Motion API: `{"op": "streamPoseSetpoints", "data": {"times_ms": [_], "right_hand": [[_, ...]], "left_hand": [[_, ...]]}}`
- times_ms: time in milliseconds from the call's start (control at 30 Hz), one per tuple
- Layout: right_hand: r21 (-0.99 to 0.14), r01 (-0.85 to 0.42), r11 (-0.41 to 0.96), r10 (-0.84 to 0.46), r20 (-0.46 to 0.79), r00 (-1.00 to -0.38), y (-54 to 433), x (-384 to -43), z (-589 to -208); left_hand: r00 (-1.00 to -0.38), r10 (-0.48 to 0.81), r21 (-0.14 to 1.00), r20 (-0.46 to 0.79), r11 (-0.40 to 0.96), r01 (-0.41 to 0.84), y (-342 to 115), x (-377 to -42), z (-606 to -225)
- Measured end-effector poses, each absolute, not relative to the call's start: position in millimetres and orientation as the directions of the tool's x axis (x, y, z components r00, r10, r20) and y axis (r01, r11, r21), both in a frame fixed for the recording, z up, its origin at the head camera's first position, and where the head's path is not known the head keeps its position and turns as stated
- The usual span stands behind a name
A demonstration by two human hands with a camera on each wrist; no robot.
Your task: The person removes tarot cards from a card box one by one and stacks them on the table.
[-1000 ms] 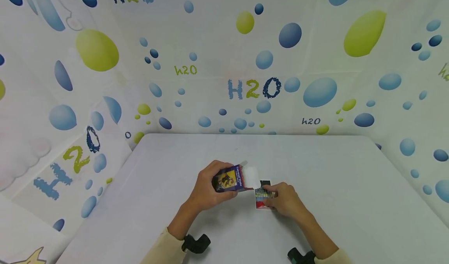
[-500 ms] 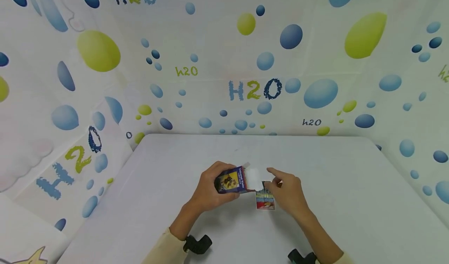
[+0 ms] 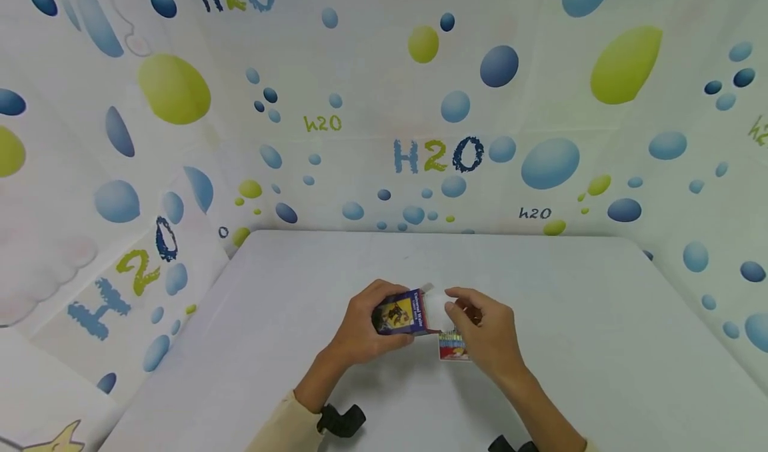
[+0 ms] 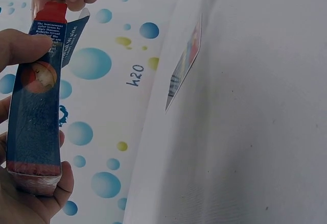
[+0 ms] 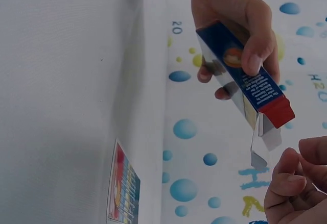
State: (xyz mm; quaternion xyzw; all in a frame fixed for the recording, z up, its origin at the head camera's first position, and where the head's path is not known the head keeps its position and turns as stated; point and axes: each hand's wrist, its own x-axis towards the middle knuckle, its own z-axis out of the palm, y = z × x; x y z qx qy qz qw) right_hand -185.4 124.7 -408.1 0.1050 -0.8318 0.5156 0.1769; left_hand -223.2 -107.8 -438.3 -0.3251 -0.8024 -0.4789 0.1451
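My left hand (image 3: 360, 325) grips a dark blue card box (image 3: 398, 313) with "Universal Waite" printed on it, held above the table. The box's open end faces right, its white flap (image 3: 438, 309) out; a red end tab (image 5: 278, 112) shows in the right wrist view. Close to that end is my right hand (image 3: 492, 335), fingers loosely bent, with nothing visible between them. Under the right fingers a picture card (image 3: 453, 349) with a red lower part lies on the table, its top partly covered in the head view. The inside of the box is hidden.
The white table (image 3: 288, 272) spreads around both hands. Behind it and on the left hangs a white sheet (image 3: 360, 52) with blue and green drops and H2O lettering. A black wrist mount (image 3: 342, 421) sits on the left wrist.
My right hand has let go of the card on the table and risen to the box's open end. The left hand keeps its hold on the box, almost still.
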Motion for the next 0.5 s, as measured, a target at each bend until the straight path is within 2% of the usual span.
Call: {"op": "streamPoseSetpoints", "data": {"times_ms": [500], "right_hand": [[-0.838,-0.378,0.395,-0.036,0.397,-0.917,114,-183,-417]], "left_hand": [[-0.714,0.422,0.656,0.559,0.301,0.692,-103,-220,-438]]}}
